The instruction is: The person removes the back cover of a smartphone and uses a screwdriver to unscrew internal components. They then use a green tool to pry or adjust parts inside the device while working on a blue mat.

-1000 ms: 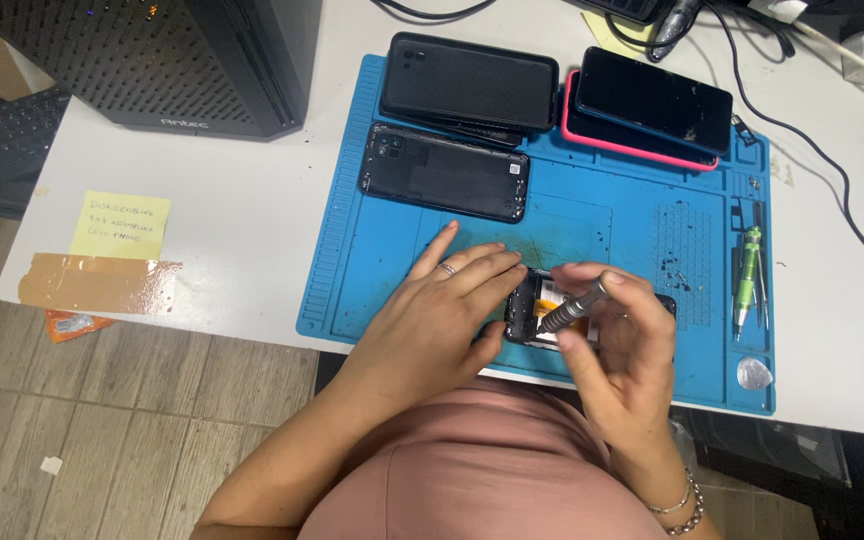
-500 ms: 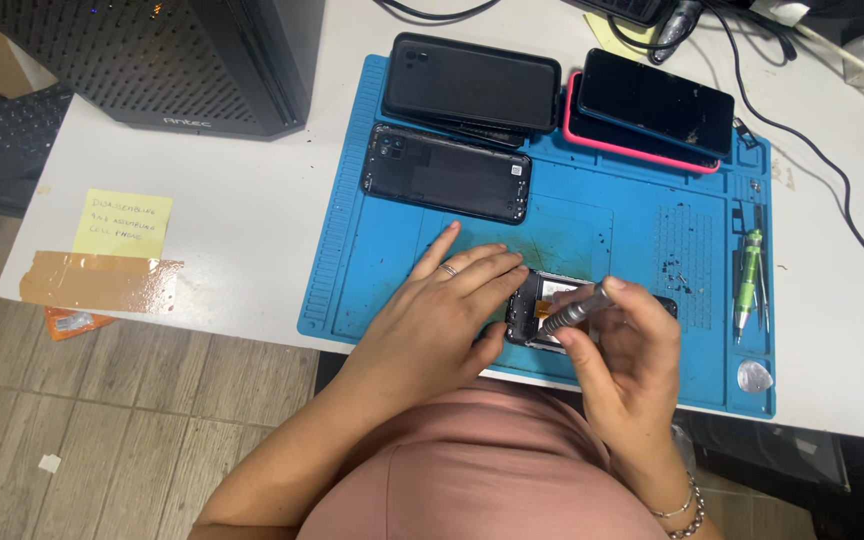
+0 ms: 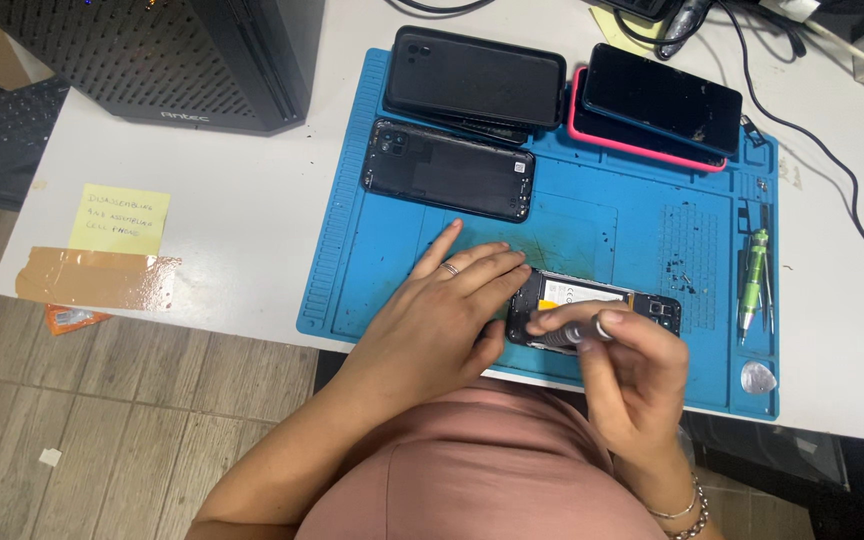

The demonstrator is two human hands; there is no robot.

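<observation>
An opened black smartphone with its back removed, a pale battery showing inside (image 3: 597,305), lies flat near the front edge of a blue silicone repair mat (image 3: 372,270); its long axis runs left to right across the person's body, directly in front of the torso. The left hand (image 3: 442,315) rests palm down beside it, fingers spread and flat, fingertips pressing the phone's left end; it grips nothing. The right hand (image 3: 632,375) sits just in front of the phone, fingers curled shut around a slim grey metal screwdriver (image 3: 577,332) that lies over the phone's near edge; both hands touch or overlap the phone. Farther back on the mat lie a detached black phone back cover (image 3: 452,170) and stacked dark phones (image 3: 477,75); a green-handled tool (image 3: 752,275) lies at the right; the mat sits on a white tabletop (image 3: 232,220).
</observation>
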